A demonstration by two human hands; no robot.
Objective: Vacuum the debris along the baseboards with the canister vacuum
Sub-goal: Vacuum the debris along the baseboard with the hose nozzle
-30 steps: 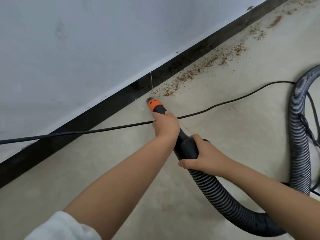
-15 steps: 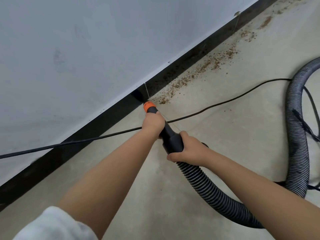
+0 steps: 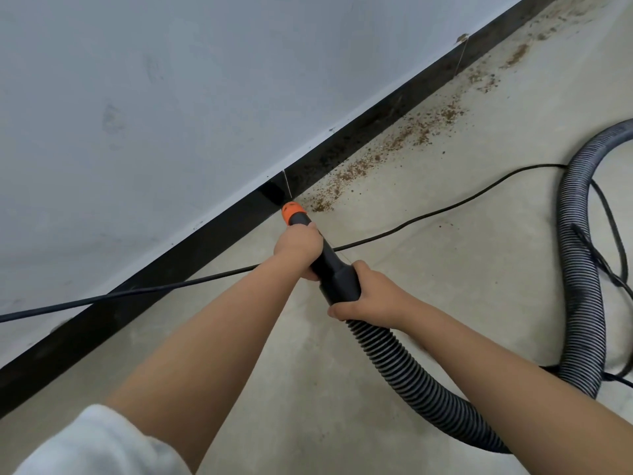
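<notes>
A: Grip first?

B: Both hands on the vacuum's wand. The left hand (image 3: 298,243) is wrapped round the slim black nozzle (image 3: 310,231) just behind its orange tip (image 3: 292,211); the right hand (image 3: 371,296) is curled round the fat black cuff (image 3: 340,281) where the ribbed hose (image 3: 411,382) joins. Neither hand has any slack, fingers fully closed on the plastic.

A: How will it handle?

B: Prob. light at the front: the nozzle is rigid plastic, so it steers fine w/ one hand. The hose is the nuisance: bendy, springy, and it loops far round the right side, so it'll likely drag and tug back. Cuff plus nozzle looks the sensible hold, i.e. where the person has it now.

A: And where's the tip?

B: Down at the floor, right against the black baseboard (image 3: 191,255), just short of the brown debris (image 3: 387,145), which trails along the baseboard up to the right.

A: Looks?

B: Nozzle matte black, orange collar, hose grey-black and dusty. A thin power cord (image 3: 428,216) lies across the concrete floor (image 3: 308,389), passing under the wand between the hands; could snag.
</notes>
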